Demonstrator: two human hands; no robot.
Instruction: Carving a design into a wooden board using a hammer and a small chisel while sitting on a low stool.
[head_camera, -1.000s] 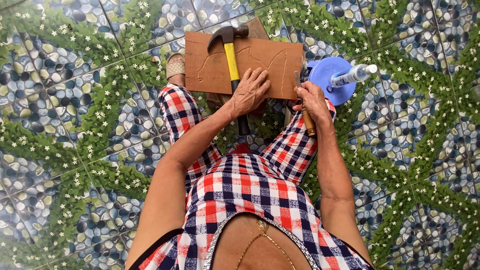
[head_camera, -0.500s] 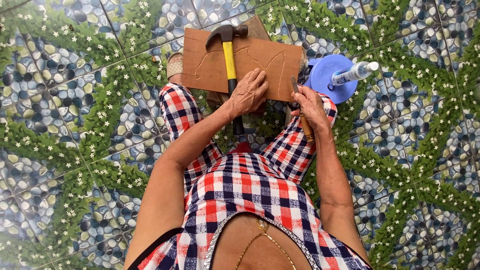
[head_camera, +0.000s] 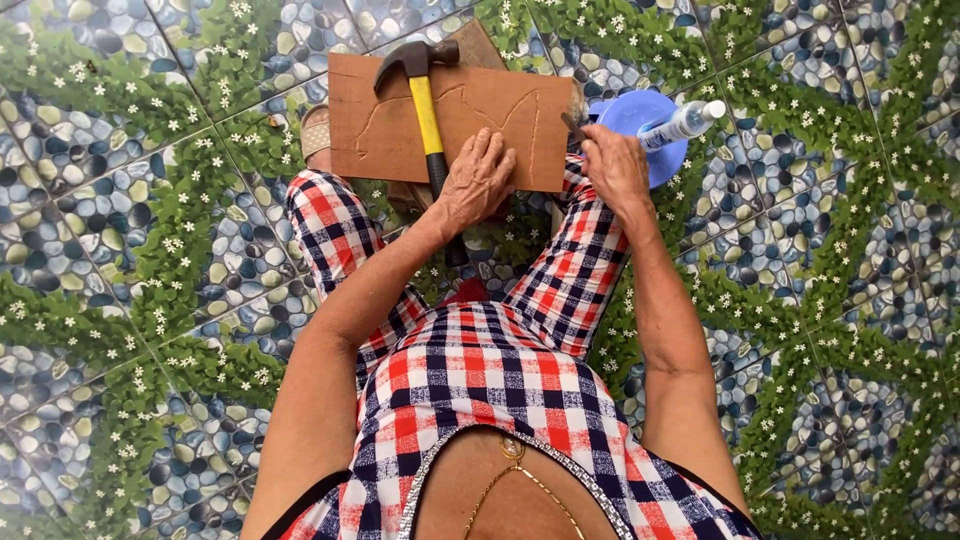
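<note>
Brown board (head_camera: 390, 120), upper centre, carries a yellow-handled hammer (head_camera: 425, 95). Left hand (head_camera: 478, 180) lies flat and open on its lower edge; right hand (head_camera: 612, 165), at the board's right edge, closes on a thin tool (head_camera: 572, 126).

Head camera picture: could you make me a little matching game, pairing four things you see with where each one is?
Things:
1. hammer
2. left hand
3. bottle
4. right hand

Places:
A. lying on the blue round lid
B. at the right edge of the wooden board, gripping a thin tool
C. lying across the board, yellow handle toward the person
D. pressed flat on the board's lower part

Pairs: 1-C, 2-D, 3-A, 4-B
</note>
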